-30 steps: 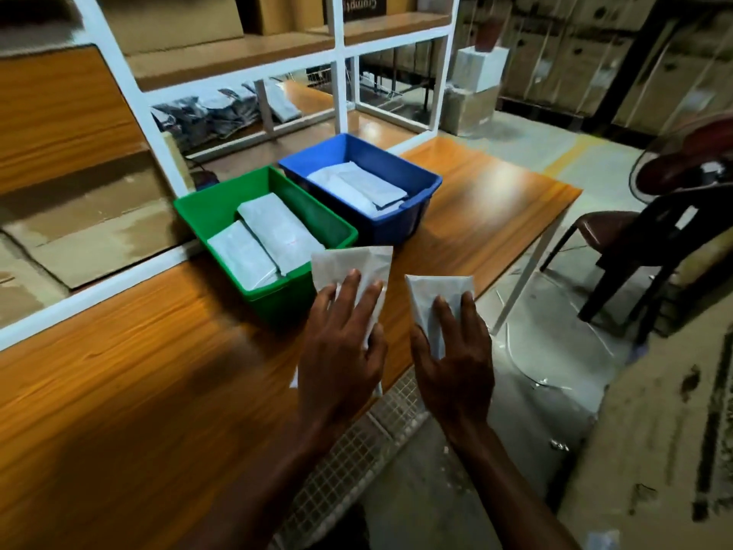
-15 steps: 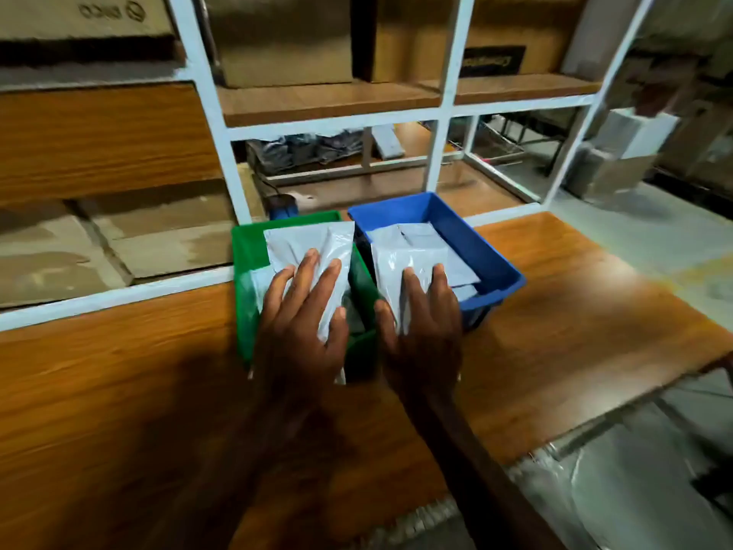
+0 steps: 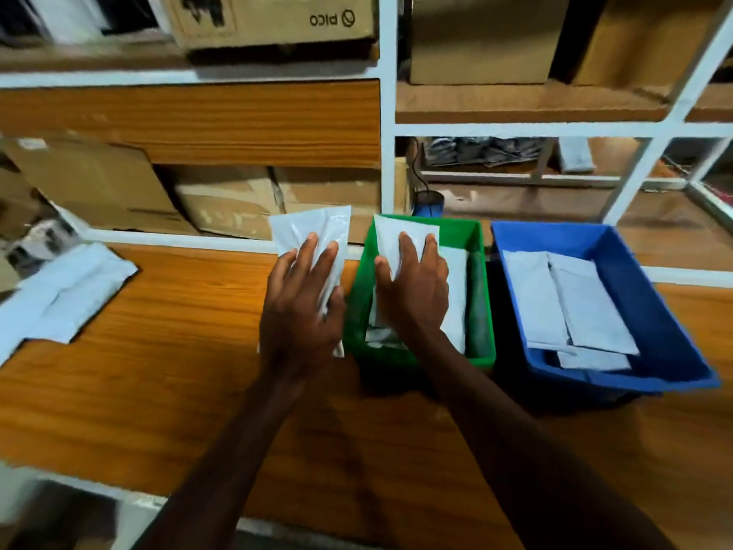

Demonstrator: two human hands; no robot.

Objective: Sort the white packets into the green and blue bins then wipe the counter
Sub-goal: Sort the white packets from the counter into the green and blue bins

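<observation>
The left hand (image 3: 303, 307) holds a white packet (image 3: 313, 228) above the tabletop (image 3: 158, 371); the right hand (image 3: 412, 291) holds another packet (image 3: 400, 232) over the green bin (image 3: 482, 311) (blue bin (image 3: 658, 319) alongside).

left hand (image 3: 303, 307) gripping, right hand (image 3: 412, 289) gripping

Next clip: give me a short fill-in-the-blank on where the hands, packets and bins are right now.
1. The right hand holds a white packet over the ____ plastic bin.
2. The left hand holds its white plastic packet over the wooden ____.
3. The blue plastic bin sits to the ____ of the green one.

Missing words: green; counter; right
</observation>
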